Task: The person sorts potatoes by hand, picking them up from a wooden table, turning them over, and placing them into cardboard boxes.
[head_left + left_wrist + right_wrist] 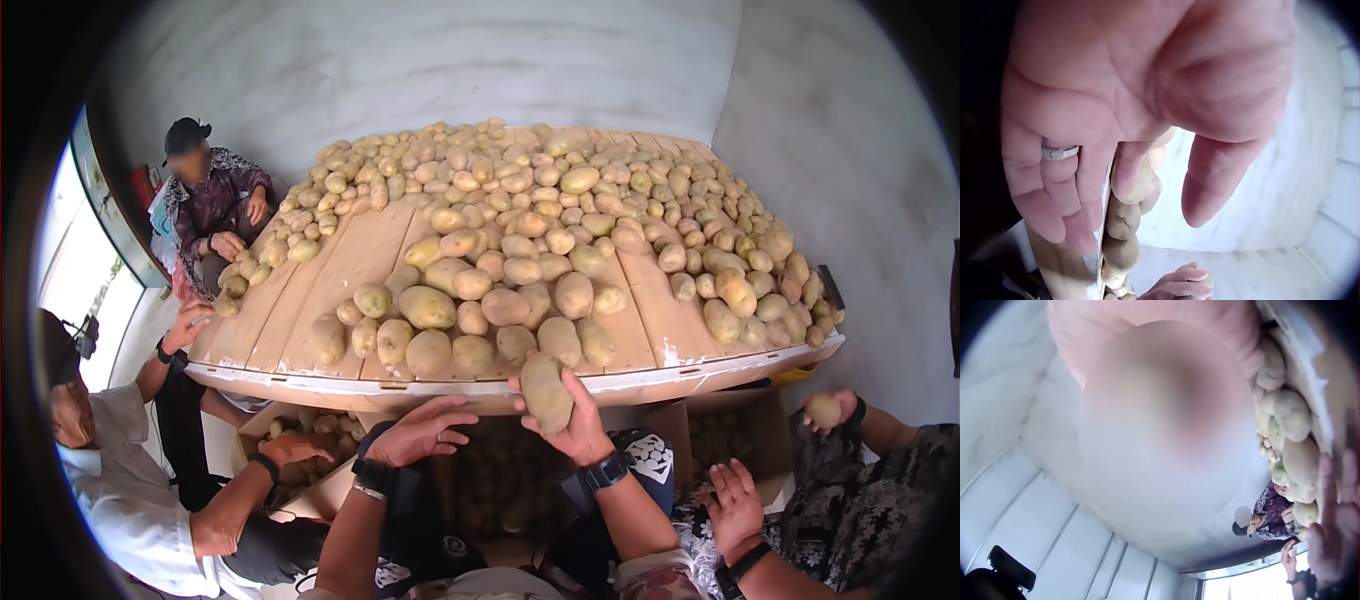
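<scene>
A large oval potato is gripped in my right hand, with the thumb along its side, just in front of the table's near edge. Empty, my left hand hangs below that edge, left of the potato. Its fingers are extended and a ring shows on one of them in the left wrist view. A blurred patch covers most of my right hand and its hold in the right wrist view. Closest on the table is a cluster of large potatoes.
A cardboard-topped table carries a wide heap of potatoes. Boxes of potatoes stand beneath the front edge. One person sits at the far left, another close at left. At right, another person's hand holds a potato.
</scene>
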`<state>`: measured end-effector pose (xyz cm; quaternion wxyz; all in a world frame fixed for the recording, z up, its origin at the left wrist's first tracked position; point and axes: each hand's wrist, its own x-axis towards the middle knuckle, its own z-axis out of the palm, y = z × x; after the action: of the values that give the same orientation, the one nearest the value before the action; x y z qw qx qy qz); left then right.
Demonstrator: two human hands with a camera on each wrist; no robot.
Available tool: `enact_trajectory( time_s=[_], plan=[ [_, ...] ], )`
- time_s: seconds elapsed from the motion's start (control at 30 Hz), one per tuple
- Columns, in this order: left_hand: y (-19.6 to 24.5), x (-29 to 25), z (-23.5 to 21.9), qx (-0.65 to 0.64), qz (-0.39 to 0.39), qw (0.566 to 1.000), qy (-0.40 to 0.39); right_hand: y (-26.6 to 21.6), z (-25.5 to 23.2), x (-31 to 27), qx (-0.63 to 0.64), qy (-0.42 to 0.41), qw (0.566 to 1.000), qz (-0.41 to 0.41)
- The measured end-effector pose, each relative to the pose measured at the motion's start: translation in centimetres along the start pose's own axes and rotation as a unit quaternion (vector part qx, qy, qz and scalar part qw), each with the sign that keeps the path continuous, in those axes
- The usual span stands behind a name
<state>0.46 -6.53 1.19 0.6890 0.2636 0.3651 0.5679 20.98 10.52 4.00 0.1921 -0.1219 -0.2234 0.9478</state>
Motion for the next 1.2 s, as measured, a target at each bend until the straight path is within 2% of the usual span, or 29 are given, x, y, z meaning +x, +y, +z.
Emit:
enact_trajectory(
  time_s=[0.1,0.17,0.27,0.4,0.43,0.5,0.57,0.63,0.67,0.73,0.77,0.83,0.87,0.93,0.97,1.0,1.03,1.07,1.13,1.2],
  plan=[
    [0.0,-0.1,0.5,0.033,-0.010,0.999,0.001,2.1,-1.0,-0.3,-0.007,-0.024,0.998,0.054],
    [-0.8,0.2,0.7,0.038,-0.020,0.999,0.001,3.0,-1.1,-0.2,0.007,-0.027,0.998,0.061],
    [-1.2,1.0,1.3,0.038,-0.046,0.998,-0.019,3.7,-1.3,0.4,-0.068,0.035,0.996,0.053],
    [-1.0,1.3,0.8,0.007,-0.083,0.995,-0.059,4.8,-2.6,1.1,-0.090,0.046,0.995,0.027],
    [-0.8,1.2,1.2,0.021,-0.075,0.996,-0.047,5.2,-2.8,0.9,-0.084,0.050,0.995,0.027],
    [-0.8,1.2,1.1,0.008,-0.068,0.997,-0.042,5.8,-2.7,1.2,-0.298,0.032,0.953,-0.052],
    [-0.7,1.0,1.2,0.013,-0.069,0.997,-0.029,6.2,-2.8,1.1,-0.255,0.023,0.965,-0.053],
    [-1.0,1.3,1.3,0.019,-0.063,0.998,-0.019,5.8,-3.3,1.6,-0.183,-0.030,0.980,-0.071],
    [-1.3,1.2,1.2,0.032,-0.062,0.998,0.004,5.7,-3.3,1.7,-0.183,-0.032,0.980,-0.069],
    [-1.3,0.9,1.0,0.042,-0.059,0.997,0.031,5.5,-2.7,1.5,-0.106,-0.065,0.990,-0.068],
    [-1.3,0.9,1.1,0.049,-0.046,0.997,0.034,5.4,-2.8,1.5,-0.109,-0.066,0.990,-0.064],
    [-1.4,1.0,1.1,0.054,-0.032,0.997,0.038,5.4,-3.1,1.3,-0.091,0.002,0.994,-0.062],
    [-1.4,0.8,0.9,0.050,-0.009,0.998,0.031,5.3,-3.3,1.1,-0.090,0.000,0.994,-0.059],
    [-1.1,0.3,0.4,0.050,0.018,0.998,0.029,4.9,-3.4,1.0,-0.228,0.056,0.971,-0.044],
    [-1.2,0.3,0.3,0.053,0.043,0.997,0.039,4.9,-3.3,1.1,-0.230,0.053,0.971,-0.042],
    [-1.6,0.4,0.3,0.054,0.065,0.995,0.048,4.9,-3.4,1.0,-0.260,0.050,0.964,0.009],
    [-1.8,0.5,0.0,0.051,0.065,0.996,0.047,4.9,-3.6,0.7,-0.288,0.050,0.954,0.062],
    [-1.8,0.5,-0.4,0.016,0.035,0.998,0.040,5.1,-3.5,0.5,-0.286,0.053,0.955,0.063],
    [-1.5,0.3,-0.8,-0.014,0.002,0.999,0.033,5.4,-3.1,0.8,-0.273,0.001,0.947,0.169],
    [-1.4,0.3,-0.7,-0.009,-0.010,0.999,0.039,6.0,-3.4,1.2,-0.272,-0.001,0.948,0.164]
  ],
)
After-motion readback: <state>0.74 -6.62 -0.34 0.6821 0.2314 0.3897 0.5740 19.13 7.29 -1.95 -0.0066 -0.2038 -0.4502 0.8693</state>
